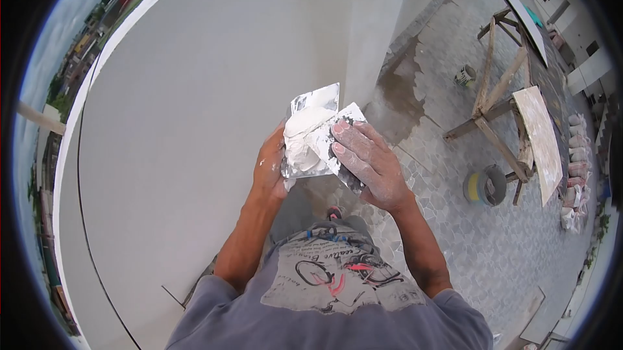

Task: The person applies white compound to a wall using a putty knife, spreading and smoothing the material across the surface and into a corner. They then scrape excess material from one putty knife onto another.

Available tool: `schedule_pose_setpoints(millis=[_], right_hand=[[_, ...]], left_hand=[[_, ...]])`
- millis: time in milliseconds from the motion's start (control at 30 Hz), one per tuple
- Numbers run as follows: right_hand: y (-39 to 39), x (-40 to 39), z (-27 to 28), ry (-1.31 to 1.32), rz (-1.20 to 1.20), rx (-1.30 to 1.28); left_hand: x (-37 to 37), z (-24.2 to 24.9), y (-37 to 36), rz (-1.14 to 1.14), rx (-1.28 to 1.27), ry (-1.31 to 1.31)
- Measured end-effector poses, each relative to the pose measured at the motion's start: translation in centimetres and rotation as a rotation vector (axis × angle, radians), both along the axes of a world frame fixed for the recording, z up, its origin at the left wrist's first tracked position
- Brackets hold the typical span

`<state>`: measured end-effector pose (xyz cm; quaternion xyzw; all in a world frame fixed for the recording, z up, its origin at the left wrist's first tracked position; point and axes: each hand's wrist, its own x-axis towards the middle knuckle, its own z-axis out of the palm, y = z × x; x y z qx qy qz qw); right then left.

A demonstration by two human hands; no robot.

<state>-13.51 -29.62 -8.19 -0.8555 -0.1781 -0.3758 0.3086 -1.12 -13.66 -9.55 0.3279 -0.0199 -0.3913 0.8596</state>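
Note:
My left hand [269, 167] grips a flat metal plate [316, 100] loaded with white putty [304, 130], held up in front of my chest. My right hand [368, 160] holds a second metal scraper blade [352, 115] pressed against the putty on the plate, fingers spread over its back. Both hands are smeared with white putty. A smooth grey plastered wall [207, 90] stands directly to the left of my hands.
Far below lies a stone-paved ground [454, 220]. A wooden trestle [496, 97] with a board [538, 139] stands at right, with a bucket [485, 186] beside it and a small can [464, 76] further off. Stacked sacks [574, 168] line the far right.

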Motion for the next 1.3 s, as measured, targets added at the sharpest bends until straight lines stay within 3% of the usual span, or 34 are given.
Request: schedule_pose_setpoints(millis=[167, 300, 333, 433, 533, 967, 1300], right_hand=[[-3.1, -1.6, -3.4, 0.097, -0.123, -0.11], [-6.0, -4.6, -4.9, 0.289, -0.202, -0.06], [-5.4, -5.4, -4.8, 0.267, -0.25, 0.182], [-4.3, -7.1, -3.8, 0.589, -0.362, 0.745], [-4.2, -7.7, -3.5, 0.517, -0.376, 0.817], [-4.5, -8.9, -1.9, 0.557, -0.379, 0.693], [-4.7, -9.3, -0.5, 0.51, -0.465, 0.749]], left_hand=[[-0.1, 0.2, 0.3, 0.001, 0.116, -0.106], [-1.8, 0.8, 0.1, 0.021, -0.007, -0.009], [-1.9, 0.6, -0.1, 0.014, -0.037, -0.019], [-1.7, -0.4, -0.3, -0.037, -0.056, -0.076], [-2.3, -1.3, -1.4, -0.123, -0.086, -0.065], [-5.8, 0.7, -5.0, -0.258, 0.06, -0.18], [-6.3, 0.3, -5.9, -0.342, 0.126, -0.211]])
